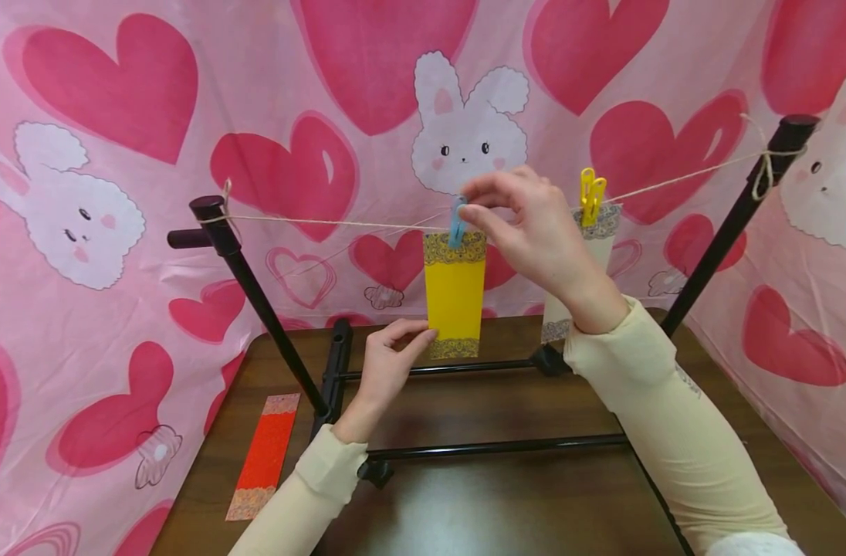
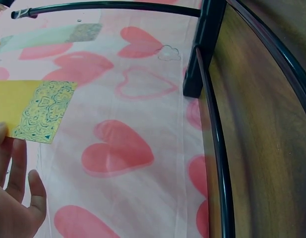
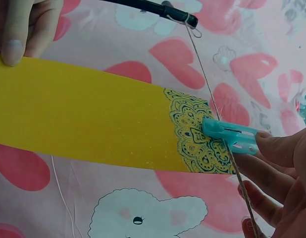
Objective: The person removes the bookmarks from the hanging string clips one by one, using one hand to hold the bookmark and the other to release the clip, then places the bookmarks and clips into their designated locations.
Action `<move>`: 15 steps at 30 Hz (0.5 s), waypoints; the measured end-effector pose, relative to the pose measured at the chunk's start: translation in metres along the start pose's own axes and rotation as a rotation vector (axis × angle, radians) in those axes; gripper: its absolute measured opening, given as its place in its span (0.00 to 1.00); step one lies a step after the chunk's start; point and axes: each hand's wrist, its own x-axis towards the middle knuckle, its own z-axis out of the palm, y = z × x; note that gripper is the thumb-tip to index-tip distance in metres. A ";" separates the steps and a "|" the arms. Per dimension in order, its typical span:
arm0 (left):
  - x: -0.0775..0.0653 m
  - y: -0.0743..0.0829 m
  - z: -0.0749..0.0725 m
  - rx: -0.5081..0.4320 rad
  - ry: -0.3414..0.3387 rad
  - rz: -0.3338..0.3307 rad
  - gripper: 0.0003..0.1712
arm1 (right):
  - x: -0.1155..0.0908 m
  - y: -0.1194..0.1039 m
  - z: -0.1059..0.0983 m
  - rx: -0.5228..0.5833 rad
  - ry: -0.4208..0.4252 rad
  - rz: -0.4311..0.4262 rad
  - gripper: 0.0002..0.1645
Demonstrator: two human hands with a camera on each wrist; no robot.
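A yellow card point(image 1: 454, 297) with patterned lace-like bands at both ends hangs from a thin string point(image 1: 340, 223). At its top edge a light blue clothespin point(image 3: 229, 134) sits over card and string, and my right hand point(image 1: 534, 232) pinches the pin's handle end between thumb and fingers. My left hand point(image 1: 393, 359) pinches the card's lower left edge; in the left wrist view its thumb and fingers meet at the card's side near the patterned band. Farther right on the string, a white card point(image 1: 556, 309) hangs from a yellow clothespin point(image 1: 590, 199), partly hidden by my right arm.
A black frame with a left post point(image 1: 263, 309) and right post point(image 1: 729, 224) holds the string. Its lower bars point(image 1: 492, 446) cross above the brown table point(image 1: 478, 502). A red card point(image 1: 265, 455) lies at the left. Behind hangs a pink cloth point(image 1: 270, 69) with hearts and rabbits.
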 end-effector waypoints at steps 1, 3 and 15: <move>0.000 0.000 0.000 -0.003 0.001 0.000 0.09 | 0.000 0.000 0.000 0.003 0.010 -0.002 0.15; 0.000 0.000 0.000 -0.005 0.000 -0.001 0.09 | 0.000 0.000 0.001 0.013 0.031 -0.008 0.14; 0.000 -0.001 -0.002 -0.003 0.002 -0.010 0.09 | 0.000 -0.002 0.003 0.016 0.109 -0.096 0.12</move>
